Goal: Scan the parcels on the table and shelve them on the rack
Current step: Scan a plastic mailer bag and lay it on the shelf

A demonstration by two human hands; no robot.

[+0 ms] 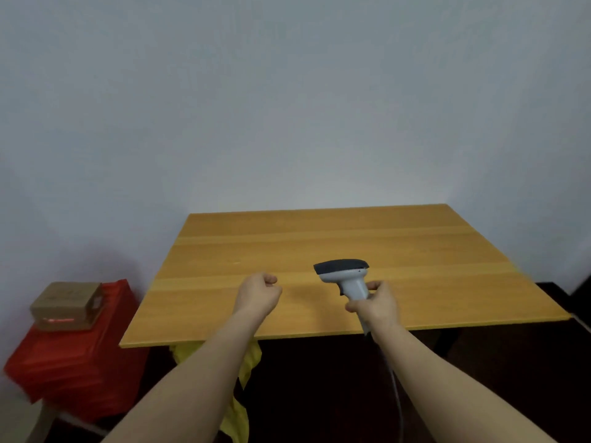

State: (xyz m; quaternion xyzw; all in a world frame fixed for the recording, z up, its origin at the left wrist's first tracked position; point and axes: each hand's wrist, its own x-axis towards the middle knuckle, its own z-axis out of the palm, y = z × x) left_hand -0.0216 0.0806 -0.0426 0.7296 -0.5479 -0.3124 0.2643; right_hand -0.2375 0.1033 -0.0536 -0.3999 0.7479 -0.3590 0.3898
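Observation:
My right hand grips the handle of a grey-and-white barcode scanner, held upright over the near part of the wooden table, its dark head pointing left. The scanner's cable trails down past my right forearm. My left hand hovers over the table to the left of the scanner, fingers curled into a loose fist with nothing in it. A brown cardboard parcel sits on a red crate to the left of the table; a red streak of light shows on its front face. No rack is in view.
A pale wall stands behind the table. Yellow cloth hangs below the table's near edge between my forearms. The floor to the right and under the table is dark.

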